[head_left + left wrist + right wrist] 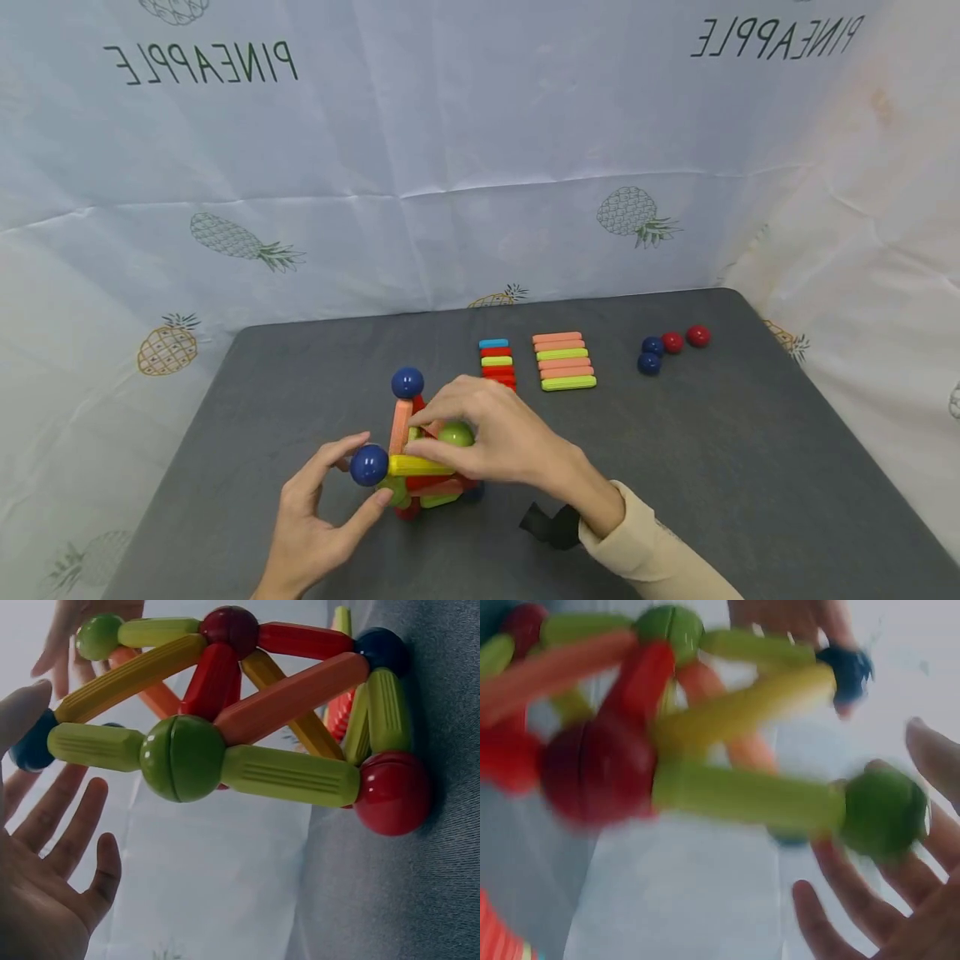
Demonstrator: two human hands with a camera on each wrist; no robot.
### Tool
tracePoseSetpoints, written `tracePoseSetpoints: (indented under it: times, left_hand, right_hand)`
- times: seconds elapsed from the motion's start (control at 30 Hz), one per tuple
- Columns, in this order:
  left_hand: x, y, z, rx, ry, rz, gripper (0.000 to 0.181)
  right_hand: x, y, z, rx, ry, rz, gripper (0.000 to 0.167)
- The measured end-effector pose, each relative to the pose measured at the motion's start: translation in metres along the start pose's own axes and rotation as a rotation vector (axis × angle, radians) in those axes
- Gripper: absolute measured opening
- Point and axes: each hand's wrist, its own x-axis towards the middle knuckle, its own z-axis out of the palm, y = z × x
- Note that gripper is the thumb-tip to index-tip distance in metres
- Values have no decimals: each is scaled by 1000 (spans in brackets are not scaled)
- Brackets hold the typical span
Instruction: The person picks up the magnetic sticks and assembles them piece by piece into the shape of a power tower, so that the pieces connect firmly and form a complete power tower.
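Observation:
A built frame of coloured rods and balls point(427, 486) stands on the dark table. My left hand point(318, 508) has thumb and forefinger around an upper blue ball point(369, 465), its other fingers spread in the left wrist view. My right hand point(498, 429) is over the upper green ball point(456, 433), fingers extended and thumb apart from that ball in the right wrist view. A yellow rod point(422, 466) runs from the blue ball toward the right thumb. Another blue ball point(407, 382) tops the frame's far corner. The right wrist view is blurred.
Short rods point(497, 362) lie in a row behind the frame, with longer orange and lime rods point(565, 363) beside them. Loose blue balls point(649, 364) and red balls point(698, 336) sit at the back right. A pineapple-print cloth point(450, 233) hangs behind the table point(750, 467).

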Motion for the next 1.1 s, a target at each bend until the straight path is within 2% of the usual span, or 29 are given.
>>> tracePoseSetpoints:
  times: [0.1, 0.2, 0.27, 0.37, 0.47, 0.57, 0.67, 0.77, 0.87, 1.0, 1.1]
  left_hand:
    - [0, -2, 2, 38, -35, -36, 78]
    - [0, -4, 4, 67, -58, -59, 81]
    - [0, -6, 5, 76, -61, -64, 83]
    - [-2, -8, 7, 88, -66, -91, 84]
    - [-2, -11, 8, 117, -75, -122, 81]
    - [-2, -13, 9, 156, -88, -158, 76]
    - [-2, -13, 10, 166, -86, -170, 73]
    - [-1, -12, 9, 133, -61, -134, 72]
    - [-1, -9, 7, 92, -31, -77, 72]
    - [1, -5, 4, 36, 10, -17, 69]
    - [3, -2, 3, -1, 38, 19, 65]
  right_hand:
    - [-10, 14, -15, 8, 121, 57, 19]
    - [-21, 32, -30, -13, 195, 121, 18]
    - [-27, 46, -37, -46, 232, 156, 17]
    - [-35, 67, -40, -111, 238, 203, 16]
    - [-41, 83, -31, -198, 190, 254, 17]
    - [-46, 94, -16, -281, 96, 295, 21]
    - [-47, 101, 3, -347, -4, 325, 23]
    - [-49, 105, 19, -403, -83, 346, 24]
    - [-52, 109, 31, -451, -128, 356, 25]
    - [-55, 111, 40, -486, -138, 349, 26]
    - [-55, 112, 44, -453, -138, 352, 22]
